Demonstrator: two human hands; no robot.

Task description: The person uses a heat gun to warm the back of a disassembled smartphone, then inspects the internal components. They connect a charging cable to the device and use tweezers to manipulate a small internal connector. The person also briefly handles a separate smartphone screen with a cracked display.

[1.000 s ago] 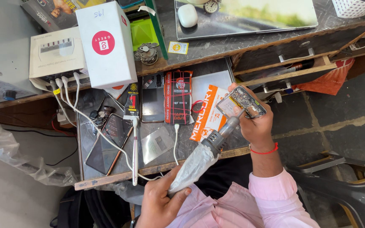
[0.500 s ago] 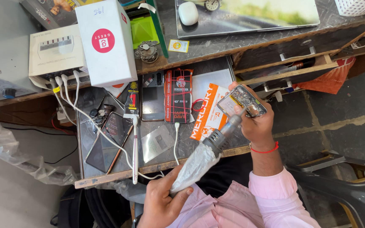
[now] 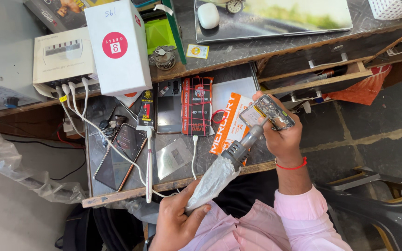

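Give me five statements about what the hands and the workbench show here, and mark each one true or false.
1. The right hand holds an opened phone with its insides showing. True.
2. The left hand grips the plastic-wrapped handle of a hot-air tool. True.
3. The tool's nozzle points away from the phone, toward the floor. False: its metal tip points up at the opened phone.
4. A red band sits on the right wrist. True.
5. The white box with a red circle lies in the open drawer. False: it stands on the upper bench, left of the green box.
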